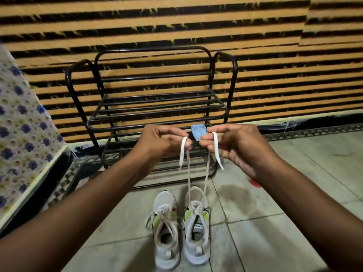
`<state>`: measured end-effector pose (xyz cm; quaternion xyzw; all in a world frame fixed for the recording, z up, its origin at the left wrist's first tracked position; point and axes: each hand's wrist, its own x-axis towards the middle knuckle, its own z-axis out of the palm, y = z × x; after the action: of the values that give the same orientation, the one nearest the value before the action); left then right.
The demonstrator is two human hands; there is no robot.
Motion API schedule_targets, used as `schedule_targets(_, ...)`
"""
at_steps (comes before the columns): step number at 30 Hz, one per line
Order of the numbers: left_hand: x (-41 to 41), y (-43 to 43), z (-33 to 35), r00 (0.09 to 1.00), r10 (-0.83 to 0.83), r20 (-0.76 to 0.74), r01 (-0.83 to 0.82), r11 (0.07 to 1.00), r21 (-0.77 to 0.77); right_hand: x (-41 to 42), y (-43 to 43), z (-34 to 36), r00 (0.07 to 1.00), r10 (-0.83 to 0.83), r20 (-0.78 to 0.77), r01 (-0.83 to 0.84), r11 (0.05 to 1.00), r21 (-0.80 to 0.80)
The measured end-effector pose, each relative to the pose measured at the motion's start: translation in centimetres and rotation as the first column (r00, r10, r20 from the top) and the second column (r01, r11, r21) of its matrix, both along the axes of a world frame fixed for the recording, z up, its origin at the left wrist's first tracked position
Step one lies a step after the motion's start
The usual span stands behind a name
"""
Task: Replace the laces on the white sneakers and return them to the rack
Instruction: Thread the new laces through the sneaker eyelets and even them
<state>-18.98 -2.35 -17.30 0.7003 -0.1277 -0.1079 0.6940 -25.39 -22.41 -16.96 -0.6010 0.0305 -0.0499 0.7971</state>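
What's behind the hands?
The black rack against the striped wall. A small blue object shows between the left hand and right hand, both pinching the lace; what it rests on is covered, as is much of the rack's lower shelf.

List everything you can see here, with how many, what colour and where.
Wall: one, orange and black stripes, background.
Floor: one, grey tiles.
Rack: one, black metal, against the wall.
Sneakers: two, white with lime accents, side by side on the floor before the rack.
Raised lace: one, white, rising from the right-side sneaker.
Small plastic object: one, light blue, near the rack's front.
Flat object: one, red, floor at right.
Patterned cloth: one, white with blue flowers, far left.
Left hand: pinches one lace end.
Right hand: pinches the other.
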Motion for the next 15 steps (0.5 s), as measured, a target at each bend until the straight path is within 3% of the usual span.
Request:
schedule_targets(6,-0.2,-0.9,-0.5,0.990,0.082,0.118,-0.088,0.995,0.047,-0.2,0.8,0.0,0.990,-0.123,0.065,0.131,0.980,-0.149)
schedule_targets(10,-0.4,-1.1,-0.1,0.985,0.089,0.148,-0.099,0.993,0.059,0.8,0.9,0.3,0.956,-0.215,0.200,0.280,0.871,-0.404)
schedule_targets(15,-0.4,-1.0,1.3,0.987,0.103,0.123,-0.098,0.994,-0.042,1.7,1.3,1.2,0.927,-0.217,0.305,0.347,0.803,-0.484)
